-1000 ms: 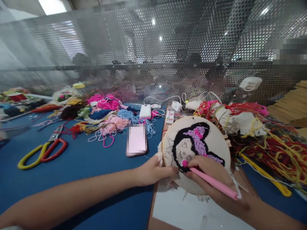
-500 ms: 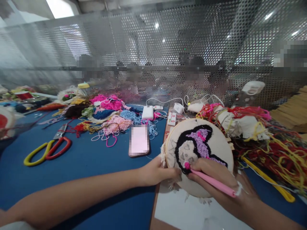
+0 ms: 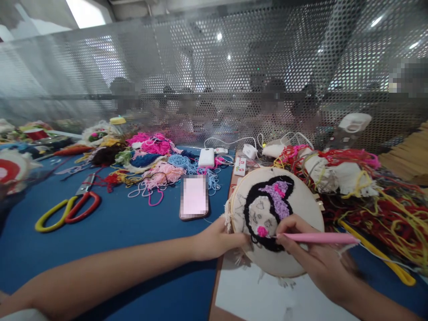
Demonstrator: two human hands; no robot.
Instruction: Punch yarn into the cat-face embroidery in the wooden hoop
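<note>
A round embroidery hoop (image 3: 305, 196) with cream cloth is tilted over the right part of the table. Its cloth bears a face outlined in black yarn, with lilac and pink yarn above and a bright pink tuft (image 3: 262, 231) on the face. My left hand (image 3: 219, 240) grips the hoop's lower left edge, thumb on the cloth. In my right hand (image 3: 309, 245) is a pink punch needle pen (image 3: 321, 238), pinched near its tip and lying almost level, its tip beside the face. White yarn trails from the pen's rear end.
Yellow-and-red scissors (image 3: 82, 207) lie at the left. A phone (image 3: 194, 197) and a white power bank (image 3: 206, 157) are in the middle, near piles of coloured yarn (image 3: 157, 145). Tangled yarn and a yellow tool (image 3: 384, 257) lie right. Behind stands a perforated metal screen (image 3: 214, 76).
My right hand has moved right and away from the pink tuft, uncovering more of the face. The pen has swung from a downward slant to nearly level. My left hand stays on the hoop.
</note>
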